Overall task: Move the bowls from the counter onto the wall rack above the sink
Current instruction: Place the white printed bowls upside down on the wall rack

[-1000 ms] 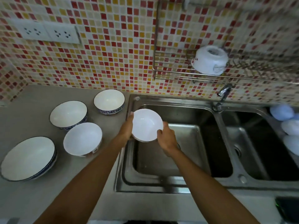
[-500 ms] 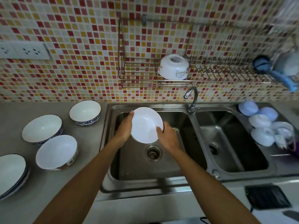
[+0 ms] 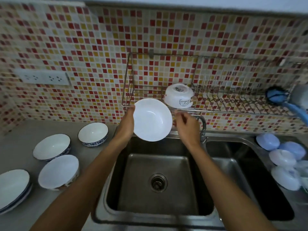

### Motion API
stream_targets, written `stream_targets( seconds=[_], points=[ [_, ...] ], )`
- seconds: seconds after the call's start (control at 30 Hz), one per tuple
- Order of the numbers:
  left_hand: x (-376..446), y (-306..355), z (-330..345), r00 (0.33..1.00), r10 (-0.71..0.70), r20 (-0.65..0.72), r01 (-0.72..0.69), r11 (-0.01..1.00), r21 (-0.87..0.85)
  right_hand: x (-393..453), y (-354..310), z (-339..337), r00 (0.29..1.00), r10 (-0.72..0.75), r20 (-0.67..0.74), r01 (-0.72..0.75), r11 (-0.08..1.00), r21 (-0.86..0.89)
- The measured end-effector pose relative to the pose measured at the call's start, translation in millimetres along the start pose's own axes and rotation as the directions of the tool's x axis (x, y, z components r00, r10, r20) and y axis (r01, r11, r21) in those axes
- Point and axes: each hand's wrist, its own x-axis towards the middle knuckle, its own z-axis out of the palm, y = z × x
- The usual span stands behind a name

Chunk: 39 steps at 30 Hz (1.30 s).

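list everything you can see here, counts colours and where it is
held bowl: 1, white, raised before the rack's front rail
upturned bowl: 1, white, on the wall rack
counter bowls: 4, white, some blue-rimmed, left counter
wall rack: 1, metal wire, on tiled wall above sink
sink: 1 double basin, steel, centre
tap: 1, metal, between the basins
pale lids or dishes: several, blue and white, right of sink
socket plate: 1, white, left wall
left hand: grips bowl's left edge
right hand: open, beside the bowl's right edge
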Motion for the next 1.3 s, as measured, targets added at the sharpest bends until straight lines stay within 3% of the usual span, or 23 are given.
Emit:
stream_targets(
  seconds=[0.1, 0.27, 0.43, 0.6, 0.7, 0.83, 1.13, 1.3],
  points=[
    [8, 19, -2, 0.997, 0.022, -0.076, -0.025, 0.999, -0.041, 20, -4, -5, 0.989, -0.126, -0.08, 0.121, 0.99, -0.066],
    [11, 47, 5, 0.969, 0.248, 0.004, -0.247, 0.967, 0.067, 53, 14, -1, 0.959, -0.283, -0.034, 0.262, 0.922, -0.285],
    [8, 67, 14, 0.898, 0.441, 0.001, -0.431, 0.878, 0.208, 61, 43, 9, 0.913, -0.403, 0.055, 0.368, 0.762, -0.533],
    [19, 79, 30, 0.822, 0.567, 0.051, -0.551, 0.77, 0.322, 55, 63, 21, 0.837, -0.545, 0.048, 0.446, 0.629, -0.637],
    [38, 74, 36, 0.816, 0.576, 0.057, -0.524, 0.694, 0.495, 55, 69, 25, 0.821, -0.57, 0.041, 0.457, 0.613, -0.645],
    [56, 60, 43, 0.783, 0.61, 0.123, -0.483, 0.471, 0.738, 56, 73, 26, 0.805, -0.592, 0.033, 0.465, 0.596, -0.655],
    [81, 45, 52, 0.762, 0.53, 0.372, -0.501, 0.12, 0.857, 57, 73, 29, 0.779, -0.627, -0.008, 0.466, 0.588, -0.661],
    [86, 47, 57, 0.784, 0.459, 0.418, -0.5, 0.069, 0.863, 56, 76, 28, 0.77, -0.637, -0.001, 0.469, 0.567, -0.677]
  ],
)
